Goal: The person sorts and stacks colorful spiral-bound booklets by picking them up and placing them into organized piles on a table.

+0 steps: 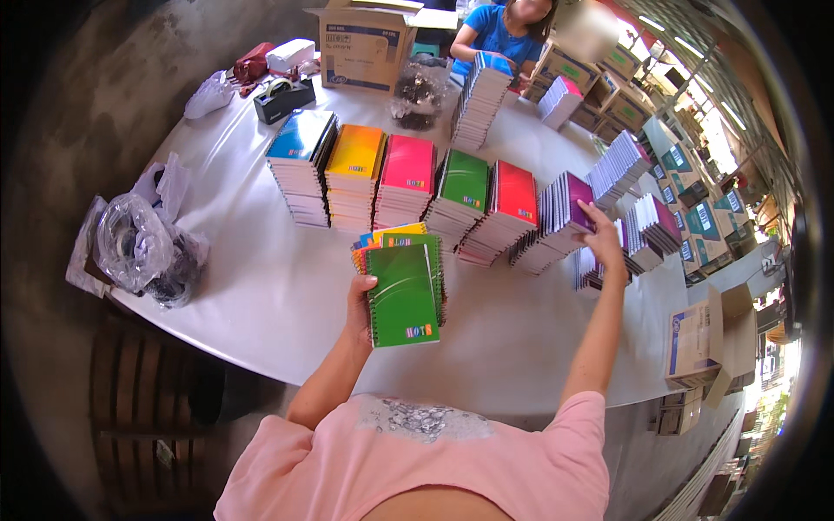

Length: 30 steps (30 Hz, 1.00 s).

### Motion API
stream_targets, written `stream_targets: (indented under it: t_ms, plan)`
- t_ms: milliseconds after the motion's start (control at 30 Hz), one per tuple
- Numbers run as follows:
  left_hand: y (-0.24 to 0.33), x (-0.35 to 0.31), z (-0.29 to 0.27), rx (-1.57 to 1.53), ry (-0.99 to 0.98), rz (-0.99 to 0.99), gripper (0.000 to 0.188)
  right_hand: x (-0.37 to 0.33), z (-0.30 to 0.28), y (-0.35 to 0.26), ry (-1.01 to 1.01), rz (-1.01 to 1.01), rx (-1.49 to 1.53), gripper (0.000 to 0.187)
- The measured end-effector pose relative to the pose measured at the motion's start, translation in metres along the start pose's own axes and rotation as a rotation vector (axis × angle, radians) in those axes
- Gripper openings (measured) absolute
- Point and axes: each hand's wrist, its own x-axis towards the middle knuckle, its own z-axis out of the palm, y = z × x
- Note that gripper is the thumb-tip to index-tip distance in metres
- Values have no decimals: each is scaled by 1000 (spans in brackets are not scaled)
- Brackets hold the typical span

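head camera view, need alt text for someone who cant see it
A person's left hand holds a small bundle of spiral notebooks, green on top, while the right hand reaches to a purple stack in a row of coloured notebook stacks on a white table. Another person in blue works at the far side.

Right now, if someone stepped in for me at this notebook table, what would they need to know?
Left hand holds a fanned bundle of spiral notebooks, green on top, with orange, yellow and blue beneath.
Right hand reaches onto the purple stack.
Row on the white table: blue, orange, pink, green, red.
Bundle shows no purple notebook yet.
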Motion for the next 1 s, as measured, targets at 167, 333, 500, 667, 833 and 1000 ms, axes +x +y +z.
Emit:
stream_targets:
  t_ms: [167,333,500,667,833,1000]
  plan:
    - [-3,1,2,-167,-80,-82,69,8,-21,-9,-102,15,81,53]
    - [-10,4,5,-190,-113,-90,66,-16,-30,-54,483,-152,-70,27]
    - [-13,2,-24,-168,-27,-46,60,-94,8,-189,580,-537,-266,32]
    - [-28,3,-32,-208,-107,-40,79,-164,61,-253,-37,-604,-288,48]
    - [-35,-8,-20,21,26,-66,95,-154,84,-208,14,-246,419,87]
    - [-50,14,-4,727,-18,-107,90,-177,104,-170,-288,200,1328,85]
